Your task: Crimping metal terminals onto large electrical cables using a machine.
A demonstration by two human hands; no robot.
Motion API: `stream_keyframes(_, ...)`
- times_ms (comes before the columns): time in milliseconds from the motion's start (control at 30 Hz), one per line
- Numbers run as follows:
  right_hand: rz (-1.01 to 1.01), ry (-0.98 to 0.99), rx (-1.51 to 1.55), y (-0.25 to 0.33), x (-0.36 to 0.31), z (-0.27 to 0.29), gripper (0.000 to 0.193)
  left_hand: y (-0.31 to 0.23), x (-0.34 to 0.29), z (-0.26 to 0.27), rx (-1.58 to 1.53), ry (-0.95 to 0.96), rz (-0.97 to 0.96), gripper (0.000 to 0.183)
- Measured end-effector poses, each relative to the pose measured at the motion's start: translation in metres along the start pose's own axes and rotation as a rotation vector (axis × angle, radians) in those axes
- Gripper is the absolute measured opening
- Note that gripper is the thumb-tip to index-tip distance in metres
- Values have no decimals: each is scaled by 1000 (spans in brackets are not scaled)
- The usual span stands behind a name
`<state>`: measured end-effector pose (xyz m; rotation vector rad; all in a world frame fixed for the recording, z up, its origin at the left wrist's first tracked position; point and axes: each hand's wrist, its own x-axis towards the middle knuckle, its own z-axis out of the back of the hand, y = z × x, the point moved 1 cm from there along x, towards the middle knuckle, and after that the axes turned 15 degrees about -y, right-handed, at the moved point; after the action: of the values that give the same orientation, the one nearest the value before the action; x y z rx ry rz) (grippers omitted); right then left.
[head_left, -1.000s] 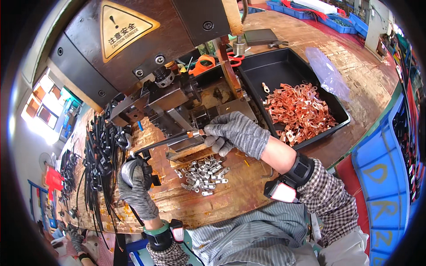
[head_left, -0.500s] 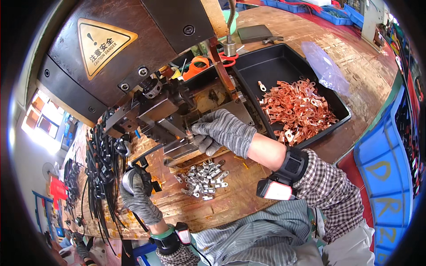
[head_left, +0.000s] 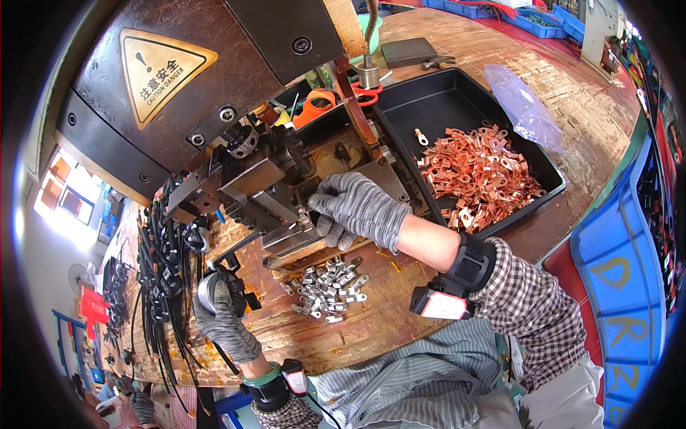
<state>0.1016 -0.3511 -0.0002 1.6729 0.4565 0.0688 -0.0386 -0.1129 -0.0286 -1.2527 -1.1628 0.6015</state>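
My right hand (head_left: pixel 361 207), in a grey knit glove, is at the tooling of a dark press (head_left: pixel 261 179). Its thumb and fingers are curled together beside a small metal piece at the die; what lies between the fingertips is hidden. Lower left, my left hand (head_left: pixel 230 322), gloved alike, is closed round a black fixture with a rounded silver-grey end (head_left: pixel 209 292). Between the hands, a heap of silvery cable lugs (head_left: pixel 330 287) lies on the wooden bench (head_left: pixel 357 332). Copper-coloured lugs (head_left: pixel 479 175) are piled in a black tray (head_left: pixel 421 104) to the right.
Black cables (head_left: pixel 161 275) hang in a bundle at the left. Orange-handled scissors (head_left: pixel 314 109) lie behind the press. A clear plastic bag (head_left: pixel 525 111) overlaps the tray's far edge. A blue bin (head_left: pixel 618 279) stands at the right. Another person's gloved hand (head_left: pixel 141 407) shows bottom left.
My right hand has shifted slightly up at the die, its fingertips drawn a little back from the small metal piece. My left hand has stayed in place.
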Motion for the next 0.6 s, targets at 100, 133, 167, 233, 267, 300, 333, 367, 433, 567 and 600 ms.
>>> stream_keyframes(100,-57,58,0,2,0,4,22,-2,-1,0,44,-1,-29,42)
stream_keyframes(133,-14,21,-61,4,-2,6,23,-3,-2,-1,57,-8,-44,43)
stream_keyframes(167,29,-18,-121,5,-3,8,24,-2,-3,-2,57,-8,-43,43)
stream_keyframes(233,68,-56,-104,5,-9,15,24,-3,-4,-3,65,-21,-76,42)
stream_keyframes(267,107,-93,-85,6,-13,19,25,-5,-6,-5,66,-24,-77,42)
stream_keyframes(300,129,-97,-51,7,-17,23,25,-7,-9,-9,37,-42,-89,41)
stream_keyframes(333,128,-97,-52,6,-21,29,25,-8,-10,-10,7,-58,-101,41)
stream_keyframes(367,175,-87,-5,5,-25,35,25,-9,-10,-9,8,-58,-100,41)
stream_keyframes(433,218,-162,6,10,-40,42,25,-9,-7,-8,29,-10,-87,40)
stream_keyframes(567,232,-203,115,3,-56,62,25,-2,-1,-4,31,28,-101,39)
stream_keyframes(600,232,-205,115,1,-61,66,25,-2,-1,-4,7,27,-91,38)
